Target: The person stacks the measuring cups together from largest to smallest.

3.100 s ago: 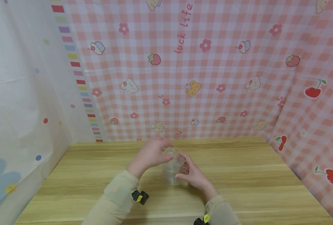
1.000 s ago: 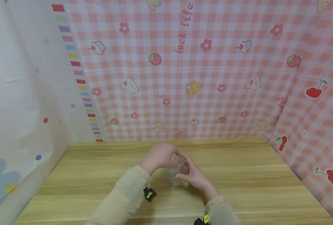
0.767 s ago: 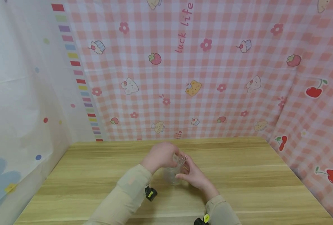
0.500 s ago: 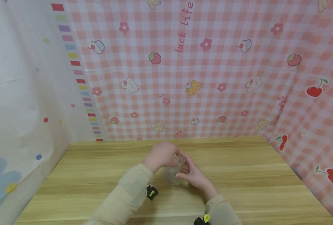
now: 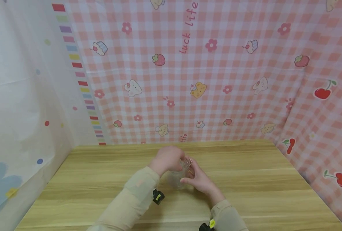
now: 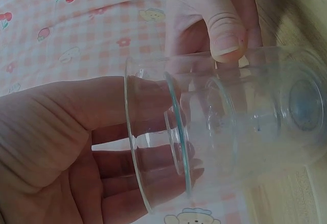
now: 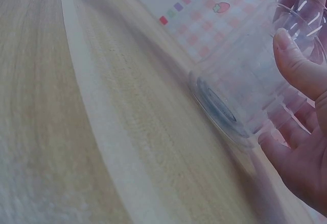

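A clear plastic cup point(image 5: 175, 180) stands on the table between my hands. Several rims and rings show through its wall in the left wrist view, so clear pieces appear nested in it point(image 6: 255, 152). My right hand point(image 5: 199, 179) grips its side, with the thumb on the near wall in the right wrist view point(image 7: 306, 157). From above, my left hand point(image 5: 168, 159) reaches into the mouth, its thumb and fingers bent about an inner clear rim point(image 6: 173, 137). The transparent walls overlap, so where one piece ends is hard to tell.
The wooden table point(image 5: 107, 179) reaches back to a pink checked cloth point(image 5: 231, 106). A white cloth point(image 5: 23, 106) hangs at the left, and cherry-printed cloth point(image 5: 326, 128) at the right. Black wrist cameras point(image 5: 158, 196) are strapped under both sleeves.
Three seconds ago my left hand was spread over the cup's top; it has moved right and down into the mouth, turning slightly since. My right hand stays where it was.
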`<action>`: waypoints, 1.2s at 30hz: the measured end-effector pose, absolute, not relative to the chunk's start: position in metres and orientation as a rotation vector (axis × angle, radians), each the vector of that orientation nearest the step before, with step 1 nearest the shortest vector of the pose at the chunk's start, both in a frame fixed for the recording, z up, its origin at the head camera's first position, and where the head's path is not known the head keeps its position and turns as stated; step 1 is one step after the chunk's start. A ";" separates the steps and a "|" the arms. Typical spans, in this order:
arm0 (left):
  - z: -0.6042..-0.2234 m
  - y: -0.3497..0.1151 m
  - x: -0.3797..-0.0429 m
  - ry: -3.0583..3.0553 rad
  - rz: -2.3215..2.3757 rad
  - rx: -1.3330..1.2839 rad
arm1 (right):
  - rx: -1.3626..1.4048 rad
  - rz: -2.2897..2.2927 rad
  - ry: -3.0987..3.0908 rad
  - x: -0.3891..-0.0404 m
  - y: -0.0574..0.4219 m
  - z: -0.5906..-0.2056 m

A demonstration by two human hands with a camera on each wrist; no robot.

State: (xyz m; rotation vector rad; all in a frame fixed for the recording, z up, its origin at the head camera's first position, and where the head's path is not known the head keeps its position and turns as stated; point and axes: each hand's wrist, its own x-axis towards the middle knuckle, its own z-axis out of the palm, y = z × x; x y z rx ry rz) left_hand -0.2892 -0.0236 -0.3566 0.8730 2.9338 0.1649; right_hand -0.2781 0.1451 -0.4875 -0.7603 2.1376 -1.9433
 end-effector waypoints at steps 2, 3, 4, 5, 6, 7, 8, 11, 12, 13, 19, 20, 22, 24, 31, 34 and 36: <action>-0.357 -0.023 -0.290 2.929 0.162 0.873 | -0.762 -1.943 2.139 -0.278 0.145 -0.488; -0.357 -0.023 -0.290 2.928 0.160 0.877 | -0.764 -1.942 2.140 -0.278 0.145 -0.488; -0.357 -0.023 -0.290 2.927 0.160 0.881 | -0.768 -1.945 2.138 -0.278 0.145 -0.488; -0.356 -0.022 -0.290 2.927 0.160 0.885 | -0.773 -1.949 2.136 -0.278 0.145 -0.488; -0.356 -0.022 -0.290 2.927 0.157 0.888 | -0.775 -1.953 2.135 -0.278 0.145 -0.488; -0.356 -0.022 -0.290 2.927 0.150 0.891 | -0.777 -1.956 2.135 -0.278 0.145 -0.488; -0.356 -0.022 -0.290 2.929 0.145 0.893 | -0.779 -1.959 2.134 -0.278 0.145 -0.488; -0.355 -0.021 -0.288 2.929 0.134 0.889 | -0.773 -1.961 2.131 -0.278 0.145 -0.488; -0.355 -0.020 -0.288 2.928 0.127 0.888 | -0.770 -1.961 2.130 -0.278 0.144 -0.488; -0.355 -0.020 -0.287 2.927 0.119 0.886 | -0.769 -1.960 2.128 -0.278 0.144 -0.488; -0.356 -0.019 -0.286 2.917 0.106 0.880 | -0.781 -1.959 2.123 -0.279 0.145 -0.489; -0.357 -0.019 -0.286 2.917 0.102 0.885 | -0.784 -1.959 2.122 -0.279 0.145 -0.489; -0.358 -0.019 -0.286 2.915 0.103 0.893 | -0.787 -1.959 2.121 -0.279 0.145 -0.489; -0.358 -0.019 -0.286 2.914 0.105 0.900 | -0.787 -1.956 2.122 -0.279 0.144 -0.489; -0.361 -0.020 -0.287 2.915 0.101 0.914 | -0.773 -1.953 2.128 -0.279 0.144 -0.490; -0.363 -0.019 -0.288 2.918 0.085 0.931 | -0.763 -1.948 2.139 -0.279 0.144 -0.490; -0.363 -0.019 -0.288 2.919 0.080 0.936 | -0.759 -1.943 2.143 -0.279 0.144 -0.489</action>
